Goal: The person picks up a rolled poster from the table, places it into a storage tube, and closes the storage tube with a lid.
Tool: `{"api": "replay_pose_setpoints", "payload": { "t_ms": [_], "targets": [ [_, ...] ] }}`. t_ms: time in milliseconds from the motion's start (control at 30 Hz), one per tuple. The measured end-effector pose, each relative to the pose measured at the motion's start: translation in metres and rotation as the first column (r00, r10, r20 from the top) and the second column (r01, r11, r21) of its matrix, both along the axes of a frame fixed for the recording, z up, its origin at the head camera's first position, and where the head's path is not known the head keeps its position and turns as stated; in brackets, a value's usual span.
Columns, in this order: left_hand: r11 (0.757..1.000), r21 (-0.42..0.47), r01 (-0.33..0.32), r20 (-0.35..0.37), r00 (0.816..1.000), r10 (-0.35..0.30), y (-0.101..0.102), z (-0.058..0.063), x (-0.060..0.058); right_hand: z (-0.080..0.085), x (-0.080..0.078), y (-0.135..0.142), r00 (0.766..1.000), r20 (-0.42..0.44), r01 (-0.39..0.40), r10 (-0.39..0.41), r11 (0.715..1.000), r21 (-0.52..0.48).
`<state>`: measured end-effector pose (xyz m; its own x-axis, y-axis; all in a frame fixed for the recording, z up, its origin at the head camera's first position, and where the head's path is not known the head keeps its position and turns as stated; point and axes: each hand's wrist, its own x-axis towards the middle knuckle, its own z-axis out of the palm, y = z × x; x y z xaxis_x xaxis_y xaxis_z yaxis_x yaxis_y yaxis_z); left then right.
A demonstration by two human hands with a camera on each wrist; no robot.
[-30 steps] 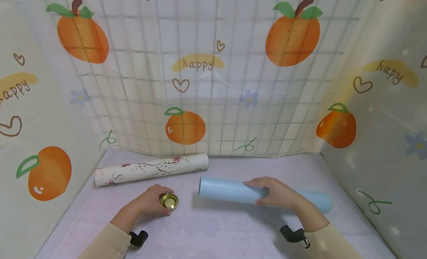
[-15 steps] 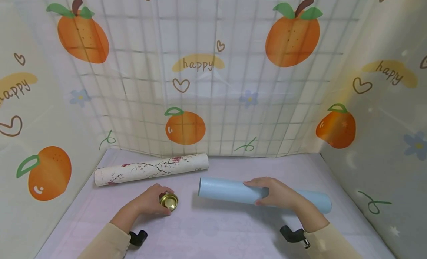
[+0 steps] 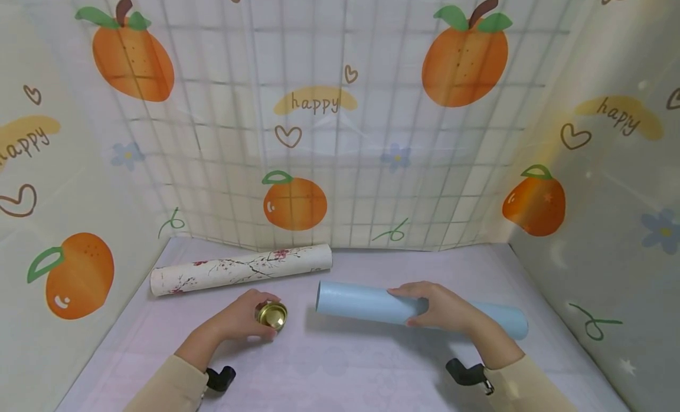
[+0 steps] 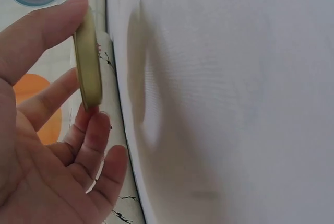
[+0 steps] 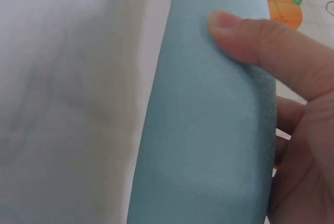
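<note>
My left hand (image 3: 241, 319) pinches a small golden-yellow roll of tape (image 3: 281, 327) by its rim, a little above the table. In the left wrist view this tape roll (image 4: 90, 70) appears almost edge-on between the fingertips, with its shadow beyond. My right hand (image 3: 441, 307) grips a light blue roll of wallpaper (image 3: 350, 301) near its middle. That roll's left end is open and faces the tape. From the right wrist, the blue roll (image 5: 203, 130) fills the centre, the thumb lying across it and the other fingers partly hidden behind.
A white wallpaper roll (image 3: 234, 271) with a blossom-branch print lies at the back left of the pale lilac table (image 3: 340, 376). Fruit-printed sheets (image 3: 366, 182) hang at the back and both sides. A black wrist-worn piece (image 3: 220, 378) sits at each cuff.
My left hand has shifted slightly right and upward, and the tape roll has tilted a little in its fingers. The right hand and the blue roll look unchanged.
</note>
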<state>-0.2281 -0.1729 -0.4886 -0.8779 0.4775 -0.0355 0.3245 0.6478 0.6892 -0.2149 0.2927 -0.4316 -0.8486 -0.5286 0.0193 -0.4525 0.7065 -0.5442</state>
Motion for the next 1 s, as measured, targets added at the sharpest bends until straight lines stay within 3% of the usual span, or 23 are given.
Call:
{"api": "replay_pose_setpoints", "payload": {
  "t_ms": [133,367,700,1000],
  "targets": [
    [1.0,0.029,-0.001,-0.034,0.999,0.002,0.002,0.0,-0.001,-0.001,0.0,0.0,1.0,0.001,0.001,-0.001,1.0,0.003],
    [0.993,0.096,-0.061,-0.06,0.996,0.067,0.005,-0.001,-0.001,0.0,0.001,-0.001,1.0,-0.011,-0.003,0.003,1.0,0.003],
    [0.967,0.205,-0.153,-0.019,0.987,0.161,0.019,0.009,0.0,0.0,-0.001,-0.003,1.0,-0.02,-0.017,0.017,1.0,0.004],
    [0.94,0.309,-0.143,-0.038,0.986,0.163,0.03,0.01,-0.002,0.001,-0.002,-0.003,0.999,-0.019,-0.028,0.028,1.0,0.006]
  ]
}}
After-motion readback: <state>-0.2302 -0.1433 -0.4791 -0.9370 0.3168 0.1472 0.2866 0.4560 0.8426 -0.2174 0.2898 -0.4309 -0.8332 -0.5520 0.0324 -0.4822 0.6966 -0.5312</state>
